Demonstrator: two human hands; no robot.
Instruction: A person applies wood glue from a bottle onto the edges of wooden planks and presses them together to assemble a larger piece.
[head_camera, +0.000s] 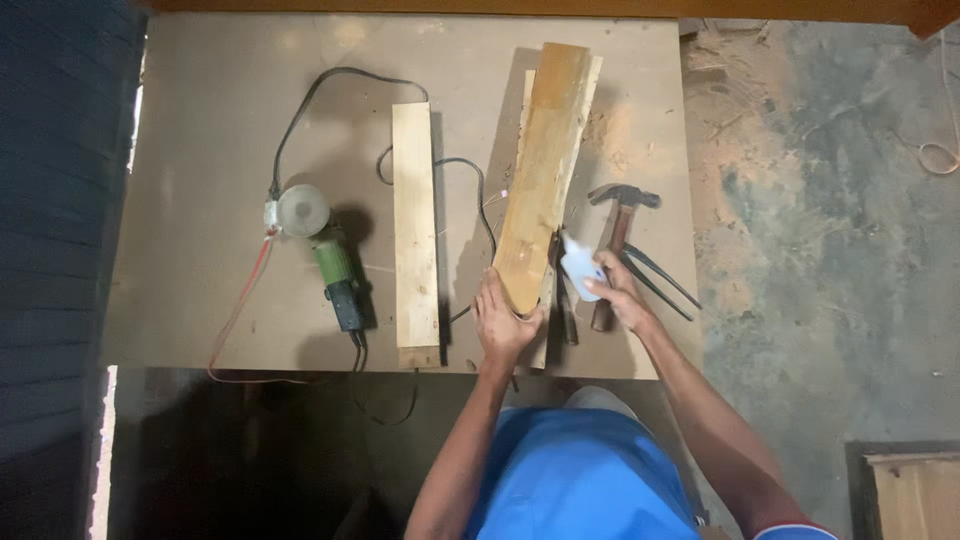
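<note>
My left hand (503, 322) grips the near end of a long brownish wooden plank (543, 170) and holds it tilted on edge over another pale board beneath it. Just right of the plank, my right hand (622, 297) holds a small white squeeze bottle (580, 264), its nozzle pointing toward the plank's lower right edge. A second pale plank (415, 232) lies flat to the left. All rest on a brown worktable (220, 120).
A green angle grinder (322, 245) with black and red cords lies left of the pale plank. A claw hammer (617, 225) and black pincers (655, 275) lie right of my right hand. A dark chisel-like tool (566, 315) lies near the front edge. Sawdust covers the floor at right.
</note>
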